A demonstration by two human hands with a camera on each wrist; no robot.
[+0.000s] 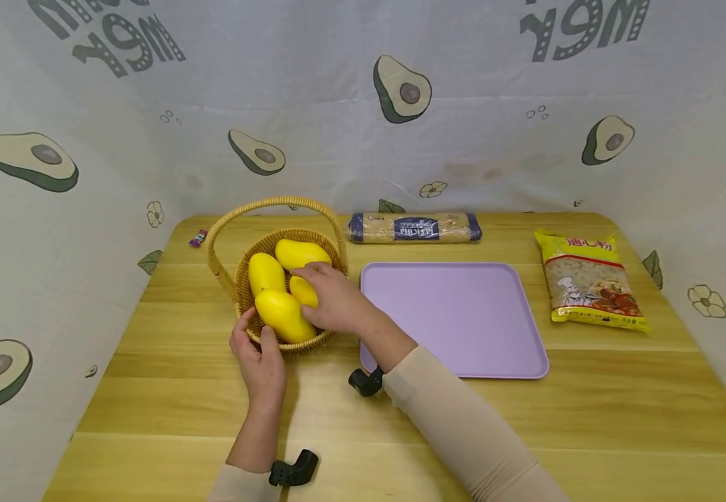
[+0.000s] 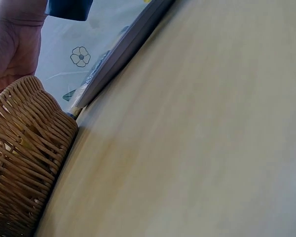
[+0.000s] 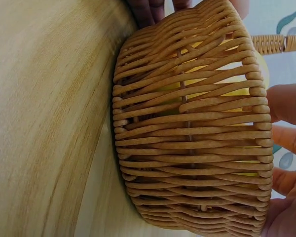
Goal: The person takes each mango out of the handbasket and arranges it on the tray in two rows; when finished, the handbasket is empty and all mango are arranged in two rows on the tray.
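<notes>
A woven wicker basket (image 1: 325, 336) with a tall arched handle stands on the left of the table, holding several yellow mangoes. My right hand (image 1: 337, 300) reaches in over the right rim and grips a mango (image 1: 303, 291), thumb and fingers on either side and the palm partly hiding it. Beside it lie another mango (image 1: 284, 317) at the front, one at the left (image 1: 266, 273) and one at the back (image 1: 302, 254). My left hand (image 1: 259, 362) holds the basket's front-left side, thumb at the rim. In the right wrist view, its fingers (image 3: 147, 11) press the wicker.
Right of the basket lies a flat purple tray (image 1: 450, 321). Behind it is a long packet of noodles (image 1: 414, 228), and a yellow bag of pasta (image 1: 591, 282) lies at the right. A small purple wrapped candy (image 1: 198, 238) sits at the back left. Printed curtains surround the table.
</notes>
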